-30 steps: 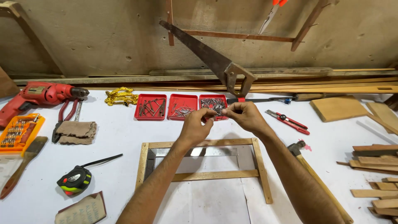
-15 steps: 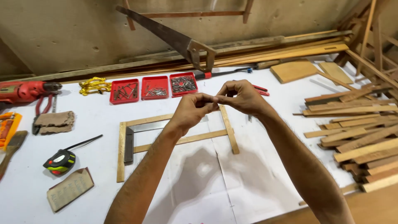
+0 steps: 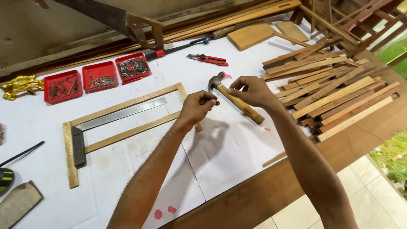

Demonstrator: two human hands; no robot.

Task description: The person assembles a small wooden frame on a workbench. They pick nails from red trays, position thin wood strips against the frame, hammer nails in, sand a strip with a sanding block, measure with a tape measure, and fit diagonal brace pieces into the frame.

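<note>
Left hand [image 3: 198, 106] is curled into a loose fist above the white tabletop [image 3: 237, 144], fingertips pinched together; whether they grip something small cannot be told. Right hand [image 3: 251, 90] hovers just beside it, fingers bunched at the tips, directly over the wooden handle of a claw hammer [image 3: 235, 100]; contact with the handle cannot be confirmed. The hammer lies flat on the table, steel head pointing away from the person, handle slanting toward the near right. Just left of the hands sits a rectangular wooden frame [image 3: 127, 106], a steel try square [image 3: 110, 123] lying inside it. Beyond the frame, three red trays [image 3: 97, 76] of nails and screws stand in a row. A red-handled utility knife [image 3: 207, 59] lies near the far edge, a handsaw [image 3: 127, 21] leans behind it. A heap of wooden slats [image 3: 335, 93] fills the right side.
</note>
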